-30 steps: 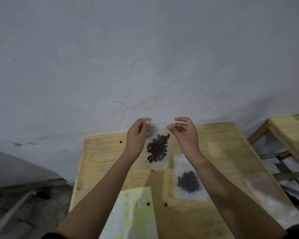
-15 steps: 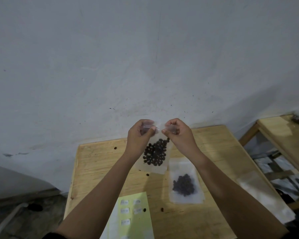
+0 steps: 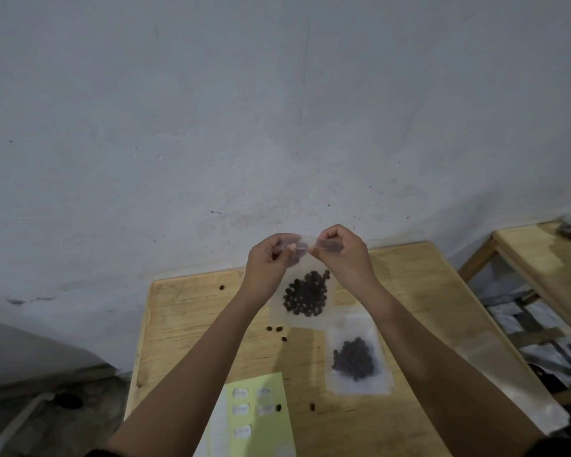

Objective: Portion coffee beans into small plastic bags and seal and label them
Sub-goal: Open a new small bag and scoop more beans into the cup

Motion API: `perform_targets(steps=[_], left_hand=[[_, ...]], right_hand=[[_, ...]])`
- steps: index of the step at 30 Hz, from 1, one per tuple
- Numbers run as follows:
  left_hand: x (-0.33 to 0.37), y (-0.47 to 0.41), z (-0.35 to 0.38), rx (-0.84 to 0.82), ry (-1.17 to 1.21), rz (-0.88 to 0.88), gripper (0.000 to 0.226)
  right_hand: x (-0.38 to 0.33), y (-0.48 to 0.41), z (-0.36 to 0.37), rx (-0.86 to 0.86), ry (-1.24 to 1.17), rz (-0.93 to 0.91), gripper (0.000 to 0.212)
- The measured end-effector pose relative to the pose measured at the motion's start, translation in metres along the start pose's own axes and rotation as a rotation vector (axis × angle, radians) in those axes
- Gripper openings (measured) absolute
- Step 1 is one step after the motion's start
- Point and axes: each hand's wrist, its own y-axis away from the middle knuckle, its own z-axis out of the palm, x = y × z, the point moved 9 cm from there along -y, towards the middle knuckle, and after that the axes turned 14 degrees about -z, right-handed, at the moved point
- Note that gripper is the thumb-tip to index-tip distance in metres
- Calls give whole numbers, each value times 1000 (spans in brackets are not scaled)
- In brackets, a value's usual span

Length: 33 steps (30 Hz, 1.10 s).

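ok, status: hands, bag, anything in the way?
Top edge of held bag pinched by left hand and right hand. Beans settled low inside. Second filled bag flat on table, clear of hands.

Light is dim, flat and cool grey; its source is not in view. The wall is brightest above the middle of the table and darkens toward the frame corners. Shadows on the table are faint and soft-edged. There is a weak sheen on the plastic sheet at the table's right edge. Wide-angle bowing splays the table's sides. The top of the bag is smeared. Writing on the labels at the table's near edge is unreadable.
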Motion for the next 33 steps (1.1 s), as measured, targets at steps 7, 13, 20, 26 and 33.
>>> perform_targets(steps=[7,13,20,26,33], left_hand=[[5,-2,-3,10,-26,8,13],[-1,2,2,-114,6,-79,23],[-8,16,18,-121,19,-40,52],[-33,25,43,-85,-60,-50,54],[-88,33,72,-53,-51,-165,53]], right_hand=[[3,4,-1,-14,-19,18,19],[12,8,-13,11,-253,85,17],[27,19,-37,168,-318,142,24],[47,37,-54,309,-375,183,34],[103,103,-81,259,-44,273,42]])
